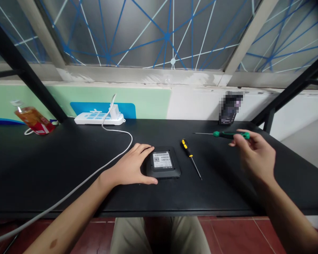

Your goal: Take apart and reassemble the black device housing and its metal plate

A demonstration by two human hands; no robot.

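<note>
Fingers and thumb of the left hand (134, 164) are spread wide around the left side of a flat black electronic device (176, 165), the forefinger at its far left corner and the thumb along its near edge; whether the thumb touches cannot be told. That wide span probably serves to steady the casing while leaving its upper face uncovered. The device lies flat on the black desk (214, 194), just right of this hand's palm, with its label (162, 160), printed with a QR code and barcodes, facing up.

Off to the right and raised above the desk, the right hand (258, 155) pinches the rear of a green-and-black screwdriver (222, 134) between thumb and fingers. Gripped so far back, the tool has its slim shaft free, pointing left, which likely keeps the tip easy to aim.

Between the two hands lies a yellow-and-black screwdriver (191, 157), its tip angled nearer the wearer, presumably set within easy reach of either.

Beyond the left hand, a white power strip (88, 119) stands by the wall; a white cable (131, 139) runs from its adapter (115, 112) and passes left of that hand. A drink bottle (38, 121) sits well apart, farther left, perhaps to keep liquid away.
</note>
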